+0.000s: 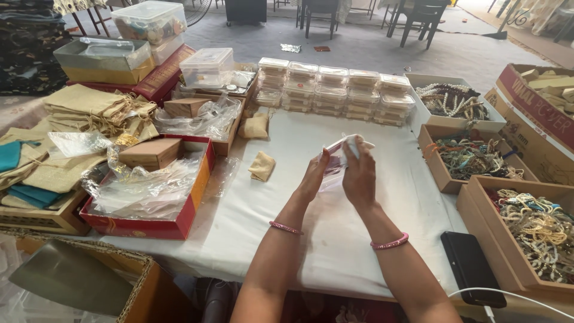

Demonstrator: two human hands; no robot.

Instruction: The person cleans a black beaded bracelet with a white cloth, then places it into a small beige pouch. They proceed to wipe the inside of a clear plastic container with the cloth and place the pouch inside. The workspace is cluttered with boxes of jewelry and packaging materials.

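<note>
Both my hands are raised over the white tablecloth (287, 149) and meet on one small clear plastic box (336, 157). My left hand (313, 176) grips the box from its left side. My right hand (357, 173) holds the right side, with fingertips on a white piece (357, 143) at the top of the box. Each wrist wears a pink bangle. A small beige cloth pouch (262, 165) lies on the cloth to the left of my hands, and another pouch (255, 127) sits farther back.
Stacks of clear lidded boxes (335, 90) line the back of the cloth. Open brown boxes of beaded jewellery (472, 157) stand at the right, with a black phone (471, 267) on a white cable near the front. A red tray (179, 224) with plastic bags and folded beige cloth bags (89, 107) fill the left.
</note>
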